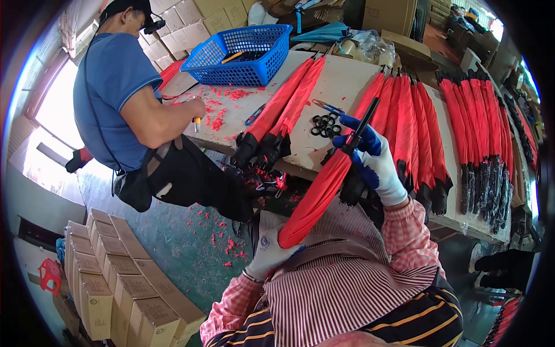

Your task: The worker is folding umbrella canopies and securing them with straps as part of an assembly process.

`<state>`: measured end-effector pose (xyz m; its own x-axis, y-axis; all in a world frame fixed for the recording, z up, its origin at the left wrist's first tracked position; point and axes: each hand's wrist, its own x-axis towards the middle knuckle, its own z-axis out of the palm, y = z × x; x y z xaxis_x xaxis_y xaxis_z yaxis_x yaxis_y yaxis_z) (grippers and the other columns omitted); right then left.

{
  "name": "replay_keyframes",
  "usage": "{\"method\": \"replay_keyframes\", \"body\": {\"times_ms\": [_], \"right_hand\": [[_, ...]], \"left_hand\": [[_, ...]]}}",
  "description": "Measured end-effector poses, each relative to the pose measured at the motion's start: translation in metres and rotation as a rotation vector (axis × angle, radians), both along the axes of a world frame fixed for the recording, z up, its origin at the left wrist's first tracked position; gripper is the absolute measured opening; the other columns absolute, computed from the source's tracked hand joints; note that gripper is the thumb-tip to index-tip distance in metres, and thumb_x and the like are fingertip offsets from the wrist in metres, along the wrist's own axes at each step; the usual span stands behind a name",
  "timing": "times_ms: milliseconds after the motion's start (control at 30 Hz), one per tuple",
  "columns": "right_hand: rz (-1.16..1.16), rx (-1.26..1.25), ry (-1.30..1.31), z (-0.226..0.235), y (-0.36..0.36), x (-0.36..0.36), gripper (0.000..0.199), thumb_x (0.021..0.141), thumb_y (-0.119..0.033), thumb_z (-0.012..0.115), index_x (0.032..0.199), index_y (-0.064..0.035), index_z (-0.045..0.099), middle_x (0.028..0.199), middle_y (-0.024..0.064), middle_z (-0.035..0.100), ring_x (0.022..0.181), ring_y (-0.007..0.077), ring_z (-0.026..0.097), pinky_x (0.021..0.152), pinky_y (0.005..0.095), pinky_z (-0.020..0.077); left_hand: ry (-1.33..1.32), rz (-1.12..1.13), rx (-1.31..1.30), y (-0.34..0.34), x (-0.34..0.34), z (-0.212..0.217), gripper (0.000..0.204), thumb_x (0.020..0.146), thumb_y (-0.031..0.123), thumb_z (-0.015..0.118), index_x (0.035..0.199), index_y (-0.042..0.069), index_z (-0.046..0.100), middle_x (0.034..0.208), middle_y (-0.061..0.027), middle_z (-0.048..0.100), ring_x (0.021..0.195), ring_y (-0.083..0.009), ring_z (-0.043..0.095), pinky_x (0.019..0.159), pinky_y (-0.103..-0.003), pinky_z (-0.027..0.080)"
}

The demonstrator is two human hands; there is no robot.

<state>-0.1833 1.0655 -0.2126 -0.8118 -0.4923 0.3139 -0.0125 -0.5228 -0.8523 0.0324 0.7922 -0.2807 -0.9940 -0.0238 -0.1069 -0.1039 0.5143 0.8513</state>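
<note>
**Red umbrella held across the lap at a crowded work surface**

The room is a packed workshop: stacked cardboard boxes (124,289) line the green floor (185,243) at lower left, and more cartons rise behind the surface. The long pale surface (341,87) runs across the upper half of the view, carrying rows of folded red umbrellas (457,127) laid side by side with their dark ends hanging over the near edge. A blue plastic basket (243,55) sits at its far left corner, with red scraps scattered on the board beside it. A co-worker in a blue shirt (115,87) leans on that corner, one hand resting on the board.

The work in hand looks like fitting or checking the end of one red umbrella (318,194), which slants from the person's lap up toward the surface. The left hand (269,251), in a white glove, is closed around its lower red end. The right hand (373,162), in a blue and white glove, is closed on the black shaft (361,124) at the upper end (the tip points at the board).

A cluster of small black rings (326,124) lies on the surface just beside that tip, with blue-handled scissors (328,107) next to them. Judging from this, the following move would call for a steady hold on the shaft while a small part is handled.
</note>
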Motion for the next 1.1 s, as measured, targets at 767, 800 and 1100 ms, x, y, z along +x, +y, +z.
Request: {"method": "replay_keyframes", "body": {"times_ms": [767, 800, 1100], "right_hand": [[-0.933, 0.281, 0.231, 0.039, -0.002, 0.027, 0.066, 0.096, -0.003, 0.061, 0.160, 0.0007, 0.046, 0.149, 0.0169, 0.062, 0.136, 0.0282, 0.062, 0.115, 0.0394, 0.0481], [-0.894, 0.446, 0.552, 0.054, 0.006, 0.030, 0.061, 0.097, -0.007, 0.064, 0.155, 0.0007, 0.051, 0.145, 0.0185, 0.064, 0.132, 0.0324, 0.064, 0.114, 0.0415, 0.0480], [-0.191, 0.686, 0.750, 0.015, -0.027, 0.098, 0.036, 0.101, -0.032, 0.073, 0.111, 0.0031, 0.071, 0.081, 0.0079, 0.068, 0.072, 0.0242, 0.067, 0.067, 0.0384, 0.0516]], "left_hand": [[0.215, 0.240, -0.745, -0.047, 0.034, 0.033, 0.060, 0.077, 0.034, 0.089, 0.129, 0.009, 0.072, 0.104, -0.0165, 0.076, 0.091, -0.0398, 0.075, 0.081, -0.049, 0.059], [0.199, 0.310, -0.762, -0.054, 0.044, 0.043, 0.060, 0.077, 0.034, 0.089, 0.129, 0.009, 0.072, 0.104, -0.0165, 0.076, 0.091, -0.0398, 0.075, 0.081, -0.049, 0.059], [1.083, 1.144, -1.026, -0.082, 0.108, 0.230, 0.069, 0.088, 0.029, 0.076, 0.152, 0.016, 0.055, 0.142, -0.0109, 0.061, 0.134, -0.0325, 0.056, 0.121, -0.046, 0.038]]}}
